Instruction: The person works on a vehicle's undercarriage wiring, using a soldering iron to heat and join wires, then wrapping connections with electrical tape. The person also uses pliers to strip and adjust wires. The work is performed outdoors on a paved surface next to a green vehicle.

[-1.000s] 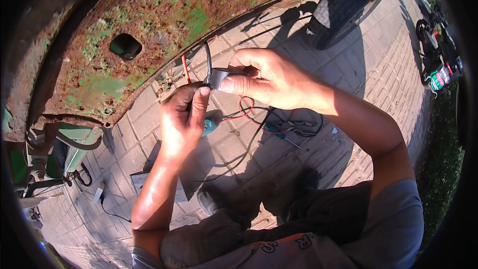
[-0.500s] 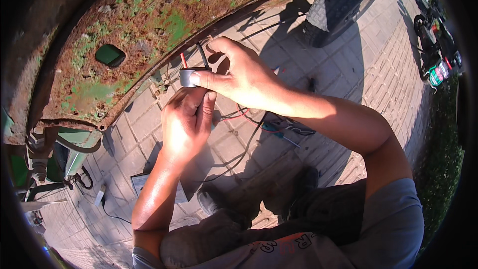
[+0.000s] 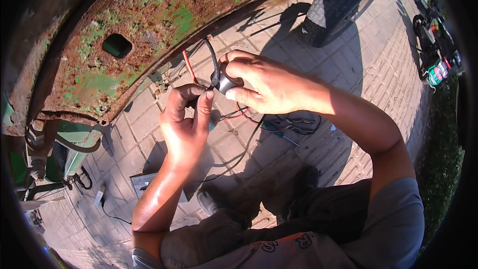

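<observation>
A black cable (image 3: pixel 211 54) and a red wire (image 3: pixel 188 65) come down from under the rusty metal panel. My left hand (image 3: pixel 185 122) is closed in a pinch at the lower end of the black cable, where the two leads come together; the exact joint is partly hidden by the fingertips. My right hand (image 3: pixel 269 83) grips a roll of black electrical tape (image 3: pixel 228 81), its thumb below and its fingers above. The roll is tilted and sits right beside the cable, seemingly touching it.
A rusty panel (image 3: pixel 149 45) with green paint remnants arches over the upper left. A tyre (image 3: pixel 331 15) stands beyond. On the paving lie a screwdriver (image 3: pixel 286 138), thin cables (image 3: pixel 244 152) and a flat box (image 3: pixel 142 183). Another machine (image 3: pixel 438 65) stands at far right.
The tape roll has moved right and tilted in my right hand, baring the black cable and red wire. My left hand now pinches the cable's end instead of lying under the roll.
</observation>
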{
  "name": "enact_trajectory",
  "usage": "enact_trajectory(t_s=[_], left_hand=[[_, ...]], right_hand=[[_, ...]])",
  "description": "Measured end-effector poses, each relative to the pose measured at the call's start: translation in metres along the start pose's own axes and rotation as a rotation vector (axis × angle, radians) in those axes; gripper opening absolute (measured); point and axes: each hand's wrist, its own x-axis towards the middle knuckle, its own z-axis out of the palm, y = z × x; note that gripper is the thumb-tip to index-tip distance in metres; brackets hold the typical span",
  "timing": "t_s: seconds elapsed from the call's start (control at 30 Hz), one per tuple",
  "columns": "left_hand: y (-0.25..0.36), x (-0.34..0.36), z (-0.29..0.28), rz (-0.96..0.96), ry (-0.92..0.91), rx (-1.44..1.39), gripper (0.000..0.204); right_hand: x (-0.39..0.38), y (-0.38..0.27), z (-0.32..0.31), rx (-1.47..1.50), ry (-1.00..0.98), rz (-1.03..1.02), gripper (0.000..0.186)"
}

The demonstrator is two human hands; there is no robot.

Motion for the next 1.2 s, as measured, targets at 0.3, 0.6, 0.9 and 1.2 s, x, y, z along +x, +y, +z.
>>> enact_trajectory(t_s=[0.3,0.6,0.9,1.2], left_hand=[[-0.008,0.002,-0.002,0.183,-0.048,0.277,0.02],[-0.004,0.007,0.008,-0.111,-0.034,-0.116,0.056],[-0.003,0.019,-0.012,0.015,-0.076,0.387,0.058],[0.008,0.034,-0.002,-0.069,-0.203,-0.02,0.053]], right_hand=[[-0.002,-0.026,-0.013,0.246,-0.039,0.096,0.032],[0.017,-0.016,0.008,0.588,0.046,0.271,0.035],[0.044,0.022,-0.005,0.895,0.078,0.457,0.021],[0.056,0.026,-0.003,1.05,-0.074,0.361,0.016]])
